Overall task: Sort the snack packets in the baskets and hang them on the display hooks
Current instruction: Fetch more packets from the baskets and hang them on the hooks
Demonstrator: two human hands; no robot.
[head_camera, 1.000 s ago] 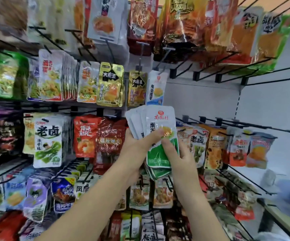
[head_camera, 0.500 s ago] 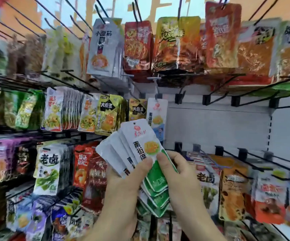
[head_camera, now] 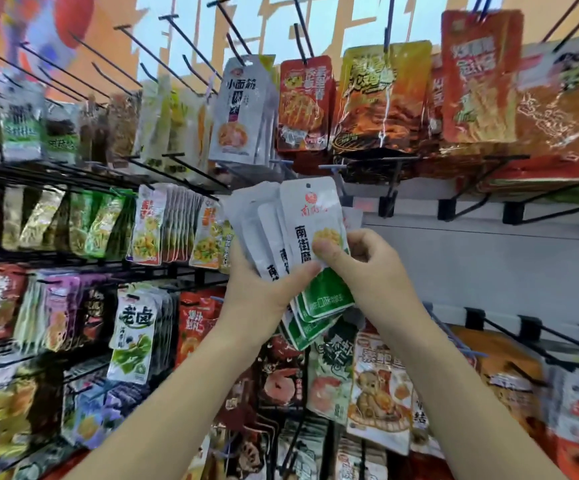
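I hold a fanned stack of white-and-green snack packets (head_camera: 302, 244) up in front of the display wall. My left hand (head_camera: 264, 289) grips the stack from the left, thumb across its front. My right hand (head_camera: 361, 268) pinches the front packet by its right edge, thumb on the yellow picture. The front packet's punched hole sits at its top, just below and left of a black display hook (head_camera: 336, 169) with a blue tip. One matching packet (head_camera: 352, 220) hangs behind the stack, mostly hidden.
Rows of black hooks carry snack packets all around: a white packet (head_camera: 239, 109) and red ones (head_camera: 303, 102) above, yellow-green ones (head_camera: 149, 230) left, orange ones (head_camera: 381, 389) below. Bare hooks (head_camera: 482, 209) jut from the grey back panel (head_camera: 471, 265) to the right.
Both hands have raised the stack higher and turned it more upright, toward the hook where the matching packet hangs. The view has tilted upward, showing more of the top rows.
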